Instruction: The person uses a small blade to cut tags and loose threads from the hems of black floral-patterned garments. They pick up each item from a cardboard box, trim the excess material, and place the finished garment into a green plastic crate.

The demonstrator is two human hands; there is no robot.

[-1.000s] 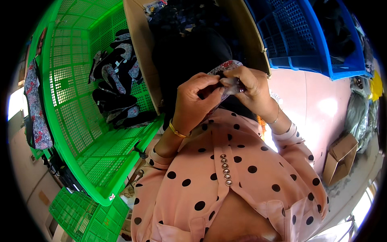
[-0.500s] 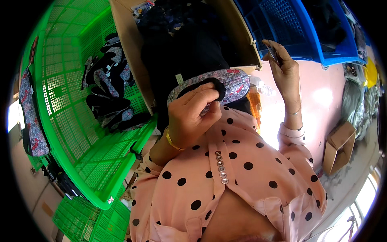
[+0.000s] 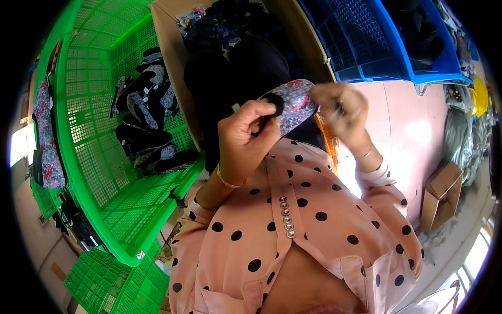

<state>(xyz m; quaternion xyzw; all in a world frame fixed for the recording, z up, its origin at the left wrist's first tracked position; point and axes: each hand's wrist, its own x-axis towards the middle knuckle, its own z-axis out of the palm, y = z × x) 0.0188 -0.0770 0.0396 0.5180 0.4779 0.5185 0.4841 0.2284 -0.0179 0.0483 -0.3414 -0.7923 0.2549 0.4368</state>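
Where it's pinched, the floral cloth [image 3: 297, 107] is black.

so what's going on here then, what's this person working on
A person's left hand pinches a floral cloth piece with black trim. The right hand is at the piece's right end, too blurred to tell whether it grips it. More floral and black pieces lie in the green basket on the left. Ahead, an open cardboard box holds small dark scraps, with a blue crate to its right.
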